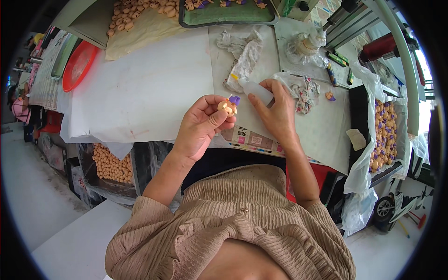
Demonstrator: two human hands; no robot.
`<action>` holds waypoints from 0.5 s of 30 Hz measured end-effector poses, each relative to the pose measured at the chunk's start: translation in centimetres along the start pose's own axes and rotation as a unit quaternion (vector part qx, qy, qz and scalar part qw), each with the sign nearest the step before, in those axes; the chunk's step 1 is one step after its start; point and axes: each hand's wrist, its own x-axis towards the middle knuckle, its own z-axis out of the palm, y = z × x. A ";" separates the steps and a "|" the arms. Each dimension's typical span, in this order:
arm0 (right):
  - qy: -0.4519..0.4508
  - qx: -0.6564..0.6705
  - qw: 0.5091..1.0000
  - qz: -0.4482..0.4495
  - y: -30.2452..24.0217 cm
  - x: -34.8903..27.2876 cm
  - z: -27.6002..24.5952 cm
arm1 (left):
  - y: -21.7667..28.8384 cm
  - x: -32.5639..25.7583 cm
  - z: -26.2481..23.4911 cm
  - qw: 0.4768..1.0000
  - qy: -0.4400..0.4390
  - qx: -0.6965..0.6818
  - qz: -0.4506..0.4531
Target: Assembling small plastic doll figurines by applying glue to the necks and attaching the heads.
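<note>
Head view — left hand (198, 126) pinching figurine (229, 106), right hand (276, 112) tilting bottle (254, 90)

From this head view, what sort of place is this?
Probably a small toy-assembly workshop: the left hand holds a small figurine, the right hand a squeeze bottle, and a tray of figurines sits at the right.

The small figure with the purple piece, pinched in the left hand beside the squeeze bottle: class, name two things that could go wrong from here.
1. The small figure sits only at the left hand's fingertips, so it might slip and drop.
2. The squeeze bottle in the right hand is close to those fingers; whatever it holds could land on skin or on the white sheet instead.
</note>
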 end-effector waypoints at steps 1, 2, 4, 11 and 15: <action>0.008 -0.032 0.998 -0.058 0.1 0.0 -0.1 | 0.0 0.0 0.1 1.000 -0.001 0.000 0.000; 0.007 -0.033 0.998 -0.058 -0.1 0.1 -0.1 | 0.0 0.0 0.0 1.000 -0.003 -0.006 -0.008; 0.084 -0.079 0.985 -0.128 -1.2 0.1 -0.6 | 0.0 0.3 -0.2 1.000 -0.004 -0.013 -0.016; -0.132 0.130 0.982 -0.046 -3.8 -1.6 -3.8 | -0.8 0.4 0.4 0.999 -0.029 0.010 -0.043; -0.133 0.128 0.981 -0.052 -2.9 -2.1 -3.7 | -1.1 0.7 0.9 0.997 -0.034 0.056 -0.036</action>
